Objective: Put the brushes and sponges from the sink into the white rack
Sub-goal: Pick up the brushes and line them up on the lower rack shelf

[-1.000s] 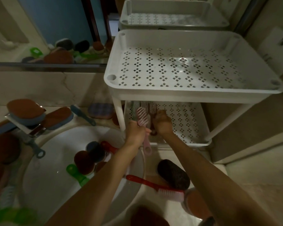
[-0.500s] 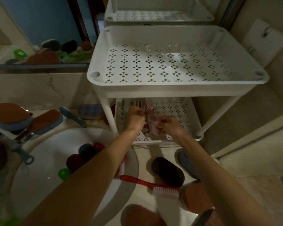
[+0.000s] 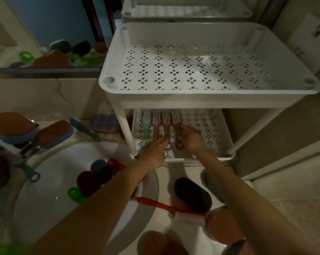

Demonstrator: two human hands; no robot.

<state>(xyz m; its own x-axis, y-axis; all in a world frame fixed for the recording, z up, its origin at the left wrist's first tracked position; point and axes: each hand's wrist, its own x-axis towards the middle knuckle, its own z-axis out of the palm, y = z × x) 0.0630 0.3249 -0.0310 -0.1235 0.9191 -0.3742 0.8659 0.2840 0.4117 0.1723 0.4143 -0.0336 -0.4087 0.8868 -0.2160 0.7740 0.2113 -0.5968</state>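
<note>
On the lower shelf of the white perforated plastic rack (image 3: 208, 126), four scrub brushes lie side by side, bristles to the back: a mint-green plastic brush (image 3: 146, 126) leftmost, then three pink plastic brushes (image 3: 166, 124). The left hand (image 3: 153, 151) lies with fingers spread flat over the handles, pressing, gripping nothing. The right hand (image 3: 190, 138) curls around the handle of the rightmost pink one. Risk here: the handles sit right at the shelf's front lip, so a careless pull-back could drag one out. Down in the white round sink (image 3: 45, 190), dark round sponges (image 3: 92, 179) and a red-handled brush (image 3: 116, 163) wait under that left forearm, and a sweep of it could knock them.
</note>
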